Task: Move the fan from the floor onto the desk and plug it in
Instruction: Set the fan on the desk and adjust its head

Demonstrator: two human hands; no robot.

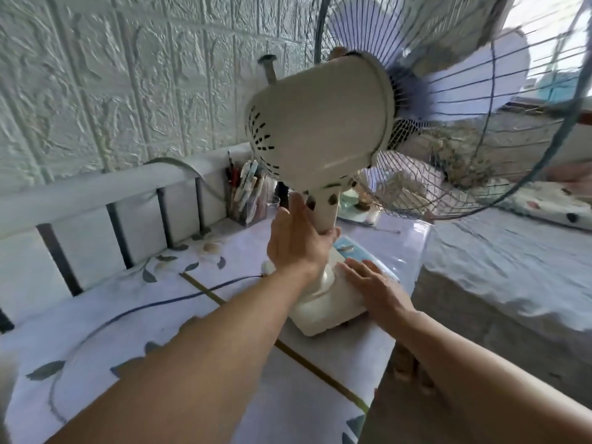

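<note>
A cream table fan [323, 129] stands on the desk [153, 318], its wire cage and pale blue blades facing away to the right. My left hand [296, 241] is wrapped around the fan's neck just under the motor housing. My right hand [373, 286] lies flat with fingers spread on the fan's square base [323, 312], near the blue control panel. The fan's dark cord [150, 304] runs from the base leftward across the desk in a loop; its plug is out of sight.
A clear holder of pens and brushes [248, 193] stands at the back of the desk against a white rail [96, 187]. Right of the desk lies a bed with a pale sheet [499, 251]. A textured white brick-pattern wall [112, 75] rises behind.
</note>
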